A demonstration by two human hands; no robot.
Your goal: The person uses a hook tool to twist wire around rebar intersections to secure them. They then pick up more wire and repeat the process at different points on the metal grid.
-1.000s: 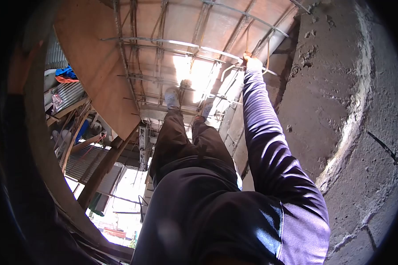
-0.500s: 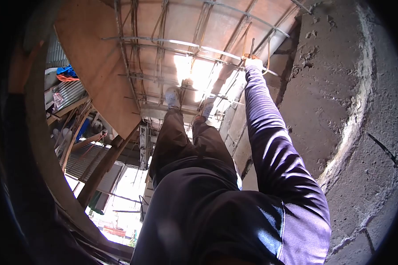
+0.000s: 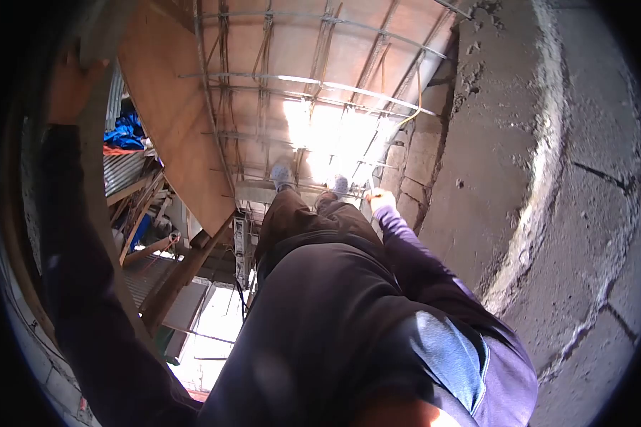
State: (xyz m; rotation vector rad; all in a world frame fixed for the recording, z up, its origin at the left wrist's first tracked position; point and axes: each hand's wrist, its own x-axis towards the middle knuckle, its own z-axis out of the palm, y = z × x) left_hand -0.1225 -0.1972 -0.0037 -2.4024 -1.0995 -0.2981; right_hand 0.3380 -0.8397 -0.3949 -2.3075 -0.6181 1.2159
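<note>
My right hand [image 3: 382,201] is closed beside my right thigh. A thin pale rod-like piece [image 3: 371,183] sticks up from its fingers; its kind is hidden by the grip and the glare. Ahead of it lies a grid of steel rebar [image 3: 303,80] over plywood sheeting. A bent yellowish wire [image 3: 419,89] hangs on the bars near the wall, apart from my hand. In the shade at far left, my left hand [image 3: 73,89] lies against an upright post [image 3: 101,142], thumb spread away from the fingers.
A rough concrete wall [image 3: 498,142] runs along the right. My shoes [image 3: 281,176] stand at the near edge of the rebar. At left are a plywood panel [image 3: 171,121], a blue tarp [image 3: 126,132], corrugated metal and stacked wood. Bright daylight shows through a gap below.
My right hand has left the rebar by the wall and drawn back toward my thigh. The bent yellowish wire stays at the bars. My left hand now shows more fully against the post.
</note>
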